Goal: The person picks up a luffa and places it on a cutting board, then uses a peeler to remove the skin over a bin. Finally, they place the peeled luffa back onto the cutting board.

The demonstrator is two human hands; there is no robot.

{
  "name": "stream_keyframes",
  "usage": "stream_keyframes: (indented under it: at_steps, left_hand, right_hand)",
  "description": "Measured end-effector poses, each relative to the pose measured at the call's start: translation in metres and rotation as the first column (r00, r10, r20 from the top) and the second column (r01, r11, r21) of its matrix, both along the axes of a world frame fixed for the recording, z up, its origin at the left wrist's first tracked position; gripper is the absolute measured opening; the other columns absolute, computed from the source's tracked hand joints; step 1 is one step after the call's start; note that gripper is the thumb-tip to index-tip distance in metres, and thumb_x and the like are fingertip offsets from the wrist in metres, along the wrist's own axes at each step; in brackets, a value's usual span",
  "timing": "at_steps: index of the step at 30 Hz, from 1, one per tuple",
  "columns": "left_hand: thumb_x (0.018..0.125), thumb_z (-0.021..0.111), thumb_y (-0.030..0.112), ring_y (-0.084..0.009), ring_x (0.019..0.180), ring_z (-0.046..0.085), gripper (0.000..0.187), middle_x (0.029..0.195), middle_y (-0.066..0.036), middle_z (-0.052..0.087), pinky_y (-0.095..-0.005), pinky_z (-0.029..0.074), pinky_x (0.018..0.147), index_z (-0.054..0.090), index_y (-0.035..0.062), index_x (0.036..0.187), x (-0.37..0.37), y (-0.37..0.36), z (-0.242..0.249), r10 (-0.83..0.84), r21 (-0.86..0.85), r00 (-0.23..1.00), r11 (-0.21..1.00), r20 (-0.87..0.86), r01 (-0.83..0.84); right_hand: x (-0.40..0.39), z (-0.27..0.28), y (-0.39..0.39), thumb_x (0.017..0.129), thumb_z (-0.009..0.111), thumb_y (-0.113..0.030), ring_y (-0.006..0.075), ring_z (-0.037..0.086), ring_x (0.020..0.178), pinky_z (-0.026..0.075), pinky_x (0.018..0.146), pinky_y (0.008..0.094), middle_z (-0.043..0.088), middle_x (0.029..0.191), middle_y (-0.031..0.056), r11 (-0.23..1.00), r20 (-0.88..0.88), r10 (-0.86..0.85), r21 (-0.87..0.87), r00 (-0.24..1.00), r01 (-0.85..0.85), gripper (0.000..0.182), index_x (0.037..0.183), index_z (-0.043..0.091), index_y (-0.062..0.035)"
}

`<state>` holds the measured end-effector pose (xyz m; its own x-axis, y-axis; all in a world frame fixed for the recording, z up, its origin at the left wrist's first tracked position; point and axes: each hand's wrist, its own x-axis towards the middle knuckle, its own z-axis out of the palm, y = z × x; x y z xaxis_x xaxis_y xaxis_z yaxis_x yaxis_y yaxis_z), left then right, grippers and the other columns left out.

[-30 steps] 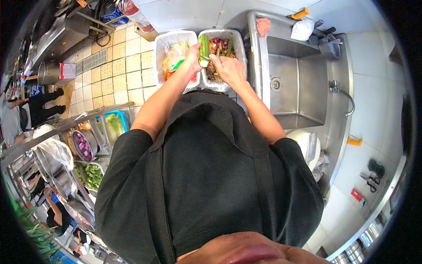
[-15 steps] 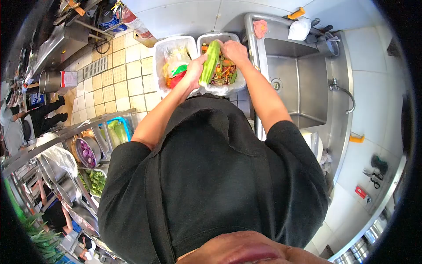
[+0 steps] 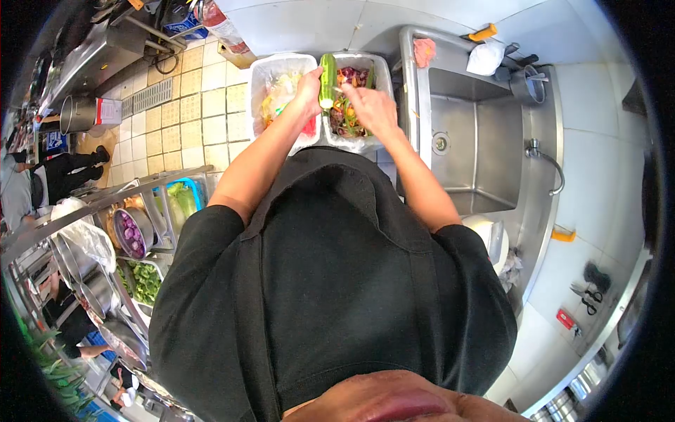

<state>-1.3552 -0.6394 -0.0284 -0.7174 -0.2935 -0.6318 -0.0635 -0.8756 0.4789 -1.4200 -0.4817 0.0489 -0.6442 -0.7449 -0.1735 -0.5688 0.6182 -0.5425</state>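
A long green vegetable is held in my left hand, upright over the edge between two white bins. Just to its right, my right hand is closed over the right bin, near the vegetable; a small tool seems to stick out of it, too small to make out. Colourful vegetable scraps lie in that bin. The left bin contains pale plastic and scraps, with something red and green partly hidden under my left forearm.
Right of the bins is a steel sink with a faucet and a pink cloth on its rim. On the left stands a rack with a bowl of purple onions. Co-workers are at the far left.
The green vegetable has turned more upright and shifted slightly left with my left hand. My right hand has come away from its top end and moved down toward me.
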Motion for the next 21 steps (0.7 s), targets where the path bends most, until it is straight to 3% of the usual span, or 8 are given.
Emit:
stream_keyframes:
  at_steps: [3,9,14,15,18,20,21]
  left_hand:
    - [0.103,0.032,0.030,-0.0248,0.075,0.060,0.035,0.088,-0.012,0.061,-0.0438,0.053,0.068,0.055,0.0029,0.106,-0.005,0.003,0.001,0.050,-0.014,0.999,0.999,0.021,-0.050]
    - [0.102,0.035,0.032,-0.0238,0.072,0.060,0.035,0.086,-0.011,0.061,-0.0439,0.052,0.063,0.056,0.0034,0.105,-0.001,0.011,0.011,0.014,-0.036,0.994,0.999,0.112,-0.010]
    - [0.101,0.037,0.032,-0.0216,0.064,0.058,0.035,0.080,-0.011,0.060,-0.0360,0.051,0.056,0.055,0.0028,0.105,0.015,0.023,0.045,-0.097,-0.105,0.992,0.989,0.076,0.105]
    - [0.102,0.037,0.032,-0.0213,0.064,0.058,0.035,0.080,-0.011,0.060,-0.0354,0.051,0.056,0.055,0.0029,0.105,0.018,0.023,0.043,-0.104,-0.110,0.994,0.988,0.035,0.108]
    - [0.101,0.038,0.033,-0.0202,0.066,0.059,0.035,0.081,-0.010,0.061,-0.0325,0.051,0.056,0.056,0.0030,0.107,0.027,0.025,0.049,-0.184,-0.149,0.983,0.972,0.007,0.183]
    - [0.101,0.039,0.034,-0.0196,0.066,0.060,0.036,0.082,-0.010,0.062,-0.0315,0.051,0.056,0.056,0.0028,0.108,0.029,0.028,0.049,-0.247,-0.139,0.967,0.962,-0.068,0.236]
    - [0.101,0.040,0.035,-0.0192,0.065,0.060,0.037,0.082,-0.009,0.062,-0.0313,0.051,0.054,0.056,0.0029,0.110,0.028,0.029,0.055,-0.242,-0.198,0.967,0.954,-0.079,0.223]
  right_hand:
    - [0.014,-0.006,0.004,0.093,0.037,-0.060,0.0392,0.066,0.076,0.050,0.071,0.0508,0.067,0.075,0.0215,1.000,-0.048,0.000,0.000,0.999,0.000,0.065,0.079,0.070,-0.0054]
    - [0.015,-0.012,0.007,0.094,0.037,-0.057,0.0395,0.066,0.076,0.050,0.073,0.0511,0.066,0.075,0.0229,1.000,-0.077,0.009,0.025,0.997,-0.007,0.065,0.078,0.070,-0.0039]
    - [-0.023,-0.032,-0.022,0.095,0.032,-0.056,0.0425,0.066,0.082,0.050,0.079,0.0509,0.066,0.080,0.0259,0.995,0.016,-0.094,0.030,0.995,0.093,0.070,0.082,0.070,0.0007]
    - [-0.039,-0.049,-0.029,0.096,0.030,-0.055,0.0429,0.065,0.092,0.050,0.084,0.0491,0.066,0.089,0.0271,0.997,0.013,-0.069,-0.025,0.998,0.069,0.071,0.085,0.070,0.0018]
    - [-0.078,-0.044,-0.053,0.095,0.028,-0.055,0.0410,0.063,0.099,0.049,0.087,0.0485,0.065,0.103,0.0264,0.984,-0.051,-0.050,0.169,0.997,0.058,0.070,0.094,0.069,0.0015]
    - [-0.111,-0.069,-0.050,0.095,0.026,-0.056,0.0386,0.061,0.107,0.047,0.093,0.0482,0.062,0.115,0.0256,0.962,-0.149,0.170,0.241,0.974,-0.131,0.070,0.107,0.067,-0.0002]
    - [-0.121,-0.067,-0.053,0.095,0.025,-0.057,0.0383,0.058,0.112,0.043,0.097,0.0480,0.058,0.121,0.0265,0.959,0.006,-0.110,0.262,0.994,0.105,0.071,0.114,0.064,0.0007]
